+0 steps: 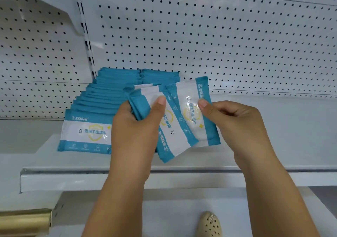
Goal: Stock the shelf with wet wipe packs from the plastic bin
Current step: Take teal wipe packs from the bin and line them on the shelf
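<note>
A row of teal-and-white wet wipe packs (87, 133) leans in an overlapping line on the white shelf (273, 127), running back to the pegboard. My left hand (135, 133) grips a small fanned bunch of packs (171, 136) above the shelf, thumb on top. My right hand (235, 123) pinches the rightmost pack (193, 109) of that bunch between thumb and fingers. The plastic bin is out of view.
White pegboard back wall (218, 36) with an upright slotted post (87, 41) at left. The shelf's front lip (73, 180) runs across below my hands. A beige perforated shoe (209, 225) shows at the bottom, a brass-coloured edge (23, 218) at lower left.
</note>
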A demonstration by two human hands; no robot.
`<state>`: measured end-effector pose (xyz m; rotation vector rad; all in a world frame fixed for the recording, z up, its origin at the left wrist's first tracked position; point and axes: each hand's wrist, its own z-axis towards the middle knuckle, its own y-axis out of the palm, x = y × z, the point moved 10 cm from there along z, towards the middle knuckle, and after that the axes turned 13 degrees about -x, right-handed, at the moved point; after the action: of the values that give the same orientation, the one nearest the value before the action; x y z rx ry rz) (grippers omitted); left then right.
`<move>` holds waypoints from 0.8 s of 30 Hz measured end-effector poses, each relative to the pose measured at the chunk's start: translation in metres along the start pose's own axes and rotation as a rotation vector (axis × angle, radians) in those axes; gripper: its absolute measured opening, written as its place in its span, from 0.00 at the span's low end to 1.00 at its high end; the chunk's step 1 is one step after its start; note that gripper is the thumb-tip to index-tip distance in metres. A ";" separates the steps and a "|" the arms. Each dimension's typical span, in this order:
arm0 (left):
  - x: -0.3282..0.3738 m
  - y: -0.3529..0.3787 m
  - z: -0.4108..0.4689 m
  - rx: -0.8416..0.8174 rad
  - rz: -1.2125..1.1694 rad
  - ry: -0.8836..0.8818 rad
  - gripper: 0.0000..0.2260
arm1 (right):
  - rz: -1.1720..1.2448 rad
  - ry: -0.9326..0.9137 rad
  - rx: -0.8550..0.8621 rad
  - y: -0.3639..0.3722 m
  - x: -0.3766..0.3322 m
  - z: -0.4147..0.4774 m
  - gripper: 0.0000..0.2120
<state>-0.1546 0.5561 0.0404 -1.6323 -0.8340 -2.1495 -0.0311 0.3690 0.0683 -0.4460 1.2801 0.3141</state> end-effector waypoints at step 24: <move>0.016 -0.007 -0.011 0.191 -0.047 0.188 0.11 | 0.634 0.188 -0.247 0.035 0.040 0.007 0.28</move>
<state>-0.1719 0.5561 0.0514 -1.3079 -0.9921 -2.1405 -0.0312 0.4023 0.0257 -0.2696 1.5561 0.9905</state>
